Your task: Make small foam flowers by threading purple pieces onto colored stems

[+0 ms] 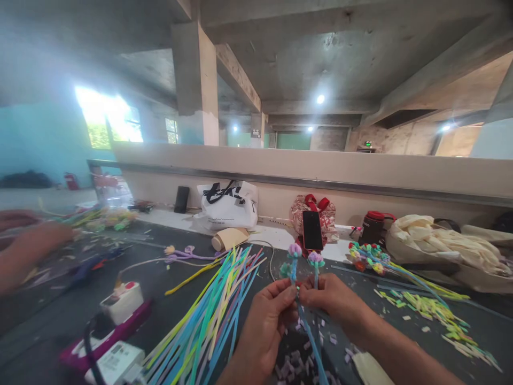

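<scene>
At the lower middle, my left hand (272, 315) pinches the blue stem of a pipe-cleaner flower (294, 251) with a pinkish-purple head and a teal tuft at its side. Close against it, my right hand (332, 297) has its fingers closed around the stem of a second pipe-cleaner flower (316, 260), with a purple head over a teal base. Both flowers stand upright, side by side, and their blue stems run down below my hands. Short purple clippings (296, 363) lie beneath. Left of my hands spreads a bundle of loose coloured pipe cleaners (216, 305).
A power strip with white chargers (122, 305) sits at left. Along the back are a white bag (228, 206), a phone (312, 230), a dark bottle (372, 227) and a cream cloth bag (436, 246). Finished flowers (366, 256) and yellow-green clippings (433, 310) lie right. Another person's arm (36, 246) is at far left.
</scene>
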### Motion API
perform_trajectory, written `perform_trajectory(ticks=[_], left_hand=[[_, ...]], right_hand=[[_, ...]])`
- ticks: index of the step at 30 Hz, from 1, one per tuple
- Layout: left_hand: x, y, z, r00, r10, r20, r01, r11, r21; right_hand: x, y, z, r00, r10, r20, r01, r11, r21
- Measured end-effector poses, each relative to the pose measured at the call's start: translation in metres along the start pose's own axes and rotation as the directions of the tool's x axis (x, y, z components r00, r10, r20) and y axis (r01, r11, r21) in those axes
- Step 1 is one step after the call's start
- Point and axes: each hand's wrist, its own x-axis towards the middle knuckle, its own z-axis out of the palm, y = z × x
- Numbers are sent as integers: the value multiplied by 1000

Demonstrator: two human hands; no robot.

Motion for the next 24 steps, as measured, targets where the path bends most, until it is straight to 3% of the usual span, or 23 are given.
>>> perform_trajectory(ticks=[3,8,12,15,19,22,24], left_hand=[[-2,3,1,1000,-18,-19,20,998,62],[-1,9,2,987,119,-109,-87,962,257],[-1,11,1,976,188,-107,-150,945,291],[-1,14,2,962,231,-145,-175,931,320],[-2,16,4,944,259,-205,-180,924,337],[-1,15,2,955,235,-183,-163,926,339],[0,14,1,963,209,-171,-143,931,336]], right_hand=[[1,0,-4,1000,0,-11,-1,996,-89],[-4,-1,-16,988,11,-153,-48,968,-245],[-26,-16,-31,977,38,-210,-55,996,-76],[-41,-28,-37,981,33,-189,-36,999,-14],[-43,-32,-28,987,4,-158,-24,993,-120],[-30,-23,-15,994,18,-107,-34,988,-152],[-20,-15,-9,989,7,-144,-32,985,-172]])
